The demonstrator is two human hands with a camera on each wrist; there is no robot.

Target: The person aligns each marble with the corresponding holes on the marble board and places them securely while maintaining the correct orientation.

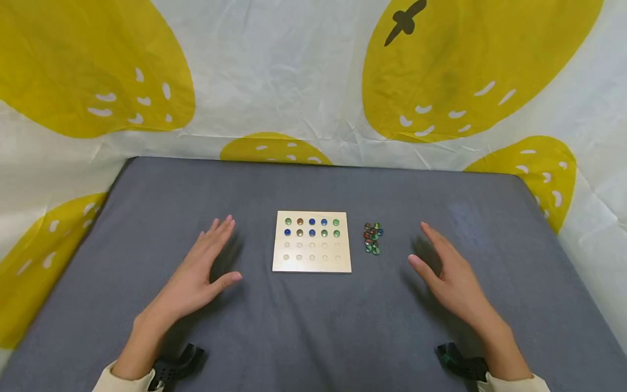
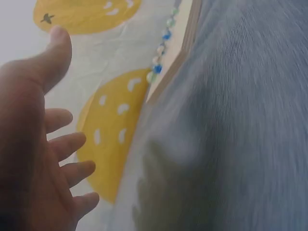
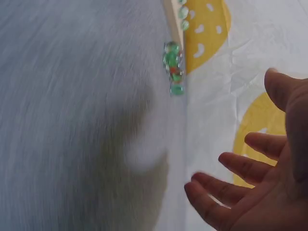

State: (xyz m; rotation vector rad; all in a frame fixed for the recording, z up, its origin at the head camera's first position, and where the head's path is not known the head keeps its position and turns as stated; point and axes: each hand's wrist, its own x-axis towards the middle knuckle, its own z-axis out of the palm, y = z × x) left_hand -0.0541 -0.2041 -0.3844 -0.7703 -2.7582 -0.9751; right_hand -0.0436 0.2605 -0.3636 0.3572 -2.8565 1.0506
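A pale wooden board point(image 1: 312, 265) lies flat in the middle of the table, with rows of round hollows. Glass marbles in green, blue and brown, such as one blue marble point(image 1: 312, 221), fill its two far rows; the two near rows hold none. Right of the board sits a loose cluster of marbles point(image 1: 374, 236), also seen in the right wrist view. My left hand point(image 1: 198, 277) hovers left of the board, fingers extended, thumb apart, holding nothing. On the other side my right hand point(image 1: 453, 277) hovers right of the cluster, fingers relaxed and also without anything in them.
Grey cloth covers the table point(image 1: 313, 332). Behind it and at both sides hangs a white curtain point(image 1: 274, 71) with large yellow fruit prints. A black strap device sits on each wrist, the left one point(image 1: 178, 365) and the right one point(image 1: 460, 362).
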